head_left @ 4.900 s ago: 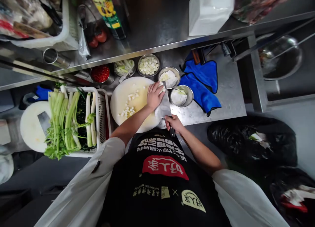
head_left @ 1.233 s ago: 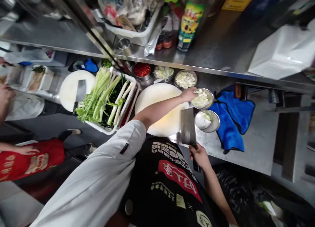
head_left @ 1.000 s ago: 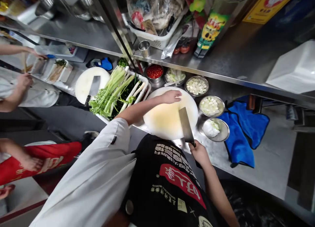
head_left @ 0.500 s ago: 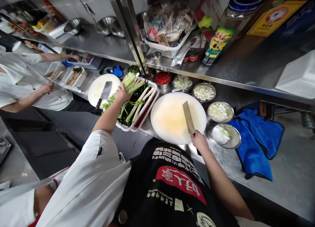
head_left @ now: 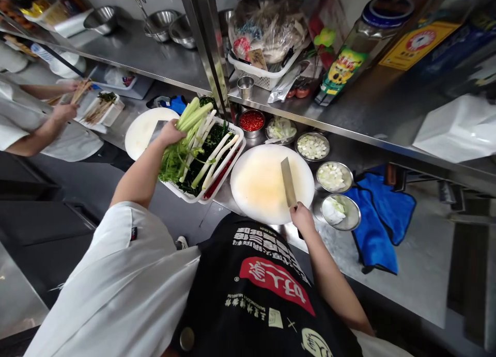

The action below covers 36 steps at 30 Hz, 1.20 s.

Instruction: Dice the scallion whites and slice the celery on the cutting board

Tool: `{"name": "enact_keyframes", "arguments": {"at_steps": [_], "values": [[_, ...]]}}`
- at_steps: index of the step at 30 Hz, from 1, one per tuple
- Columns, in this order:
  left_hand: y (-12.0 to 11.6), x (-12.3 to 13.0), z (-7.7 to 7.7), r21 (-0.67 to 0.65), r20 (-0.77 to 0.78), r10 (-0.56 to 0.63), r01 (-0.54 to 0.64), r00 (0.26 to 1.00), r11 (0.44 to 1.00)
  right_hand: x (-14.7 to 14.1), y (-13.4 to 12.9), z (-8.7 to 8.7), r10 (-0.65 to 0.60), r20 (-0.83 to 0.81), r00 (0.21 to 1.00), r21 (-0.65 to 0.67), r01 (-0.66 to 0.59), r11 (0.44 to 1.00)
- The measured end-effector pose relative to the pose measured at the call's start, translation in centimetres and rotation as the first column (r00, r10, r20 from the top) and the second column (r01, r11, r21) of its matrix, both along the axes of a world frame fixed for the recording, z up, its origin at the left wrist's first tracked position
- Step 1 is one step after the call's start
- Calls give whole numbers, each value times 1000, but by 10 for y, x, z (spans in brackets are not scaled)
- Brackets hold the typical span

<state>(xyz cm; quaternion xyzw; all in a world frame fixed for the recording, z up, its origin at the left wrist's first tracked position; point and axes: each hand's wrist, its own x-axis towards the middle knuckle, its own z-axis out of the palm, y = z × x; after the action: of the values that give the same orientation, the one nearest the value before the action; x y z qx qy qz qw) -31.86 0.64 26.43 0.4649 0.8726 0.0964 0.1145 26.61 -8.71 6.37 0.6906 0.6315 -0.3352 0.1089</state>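
My left hand [head_left: 172, 133] is closed around a bunch of celery [head_left: 194, 120] at the left side of a white plastic basket [head_left: 243, 146]. Leafy celery tops hang below the hand, and its fingertips are partly hidden. White-stemmed scallions [head_left: 220, 160] and dark greens lie in the basket beside the bunch. In my right hand [head_left: 302, 218] is the handle of a cleaver [head_left: 289, 182]. Its blade rests over the right part of a round white cutting board [head_left: 251, 186], pointing away from me.
Bowls of chopped red chilies [head_left: 251, 121] and cut white vegetables [head_left: 313, 146] line the board's far and right edges. Blue cloths [head_left: 374, 228] lie farther right. Another board [head_left: 135, 135] sits left, near a co-worker holding thin sticks [head_left: 81, 91]. A steel shelf [head_left: 271, 106] overhangs the counter.
My left hand has moved left with the celery, uncovering more scallions. My right hand still holds the cleaver over the board. The co-worker's hands have come together, and the view has shifted.
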Motion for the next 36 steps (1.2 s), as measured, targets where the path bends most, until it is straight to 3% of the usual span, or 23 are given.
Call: {"name": "enact_keyframes", "arguments": {"at_steps": [4,10,13,18,23,26,29,32,34,36], "values": [[-14,18,8,3,-31,-58,58,998,998,2,0,-3,-18,-23,1000,-16,17,1000],[-21,48,-20,-158,-158,-122,97,980,983,5,0,-6,-33,-40,999,9,33,999],[-25,33,-28,-158,-138,-53,31,989,987,5,-1,-5,-53,-52,997,7,53,999],[-28,-18,-28,-62,-69,38,-42,997,997,6,-3,-8,-45,-44,998,42,47,998],[-22,-31,-48,-225,-50,-40,28,998,974,6,-2,-11,-37,-40,999,24,38,999],[-23,-20,-53,-189,-55,-75,64,996,980,7,-2,-10,-44,-51,998,14,45,999],[-28,-1,-48,-64,-156,-95,86,983,994,6,-3,-8,-58,-50,997,26,59,998],[-27,29,-46,35,-243,-242,258,939,966,4,-4,-5,-64,-45,997,31,65,997],[-19,52,-52,-62,-191,-336,331,922,942,4,-4,-4,-64,-41,997,27,65,998],[-8,73,-62,-243,-152,-343,301,927,922,3,-3,-2,-62,-36,997,20,63,998]]}}
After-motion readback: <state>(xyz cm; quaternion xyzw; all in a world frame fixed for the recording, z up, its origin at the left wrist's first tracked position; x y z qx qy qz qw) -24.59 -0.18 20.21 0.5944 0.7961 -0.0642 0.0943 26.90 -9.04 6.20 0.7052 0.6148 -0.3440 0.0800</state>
